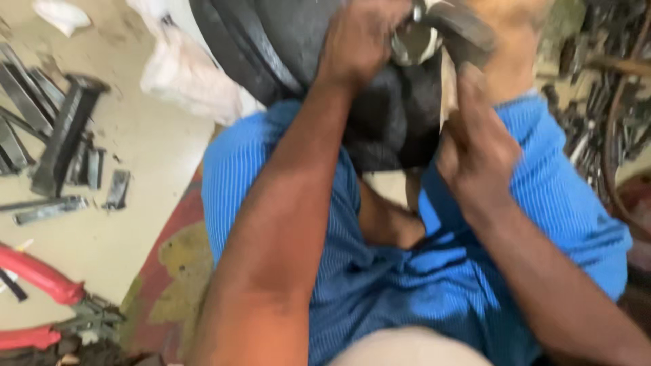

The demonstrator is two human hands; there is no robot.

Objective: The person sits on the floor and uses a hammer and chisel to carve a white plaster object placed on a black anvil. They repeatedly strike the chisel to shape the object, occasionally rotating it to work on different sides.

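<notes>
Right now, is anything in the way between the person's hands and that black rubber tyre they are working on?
Nothing visible is. The left hand already presses on the black tyre resting on the lap, and the right hand is against its lower edge beside a metal tool. The picture is blurred, so the exact grip is unclear.

Matt black rubber tyre (blurred), seemingly metal tool.

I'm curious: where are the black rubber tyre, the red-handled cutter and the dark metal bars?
black rubber tyre (271, 41): head view, sidewall.
red-handled cutter (41, 276): head view, upper handle.
dark metal bars (64, 135): head view, longest bar's middle.
</notes>
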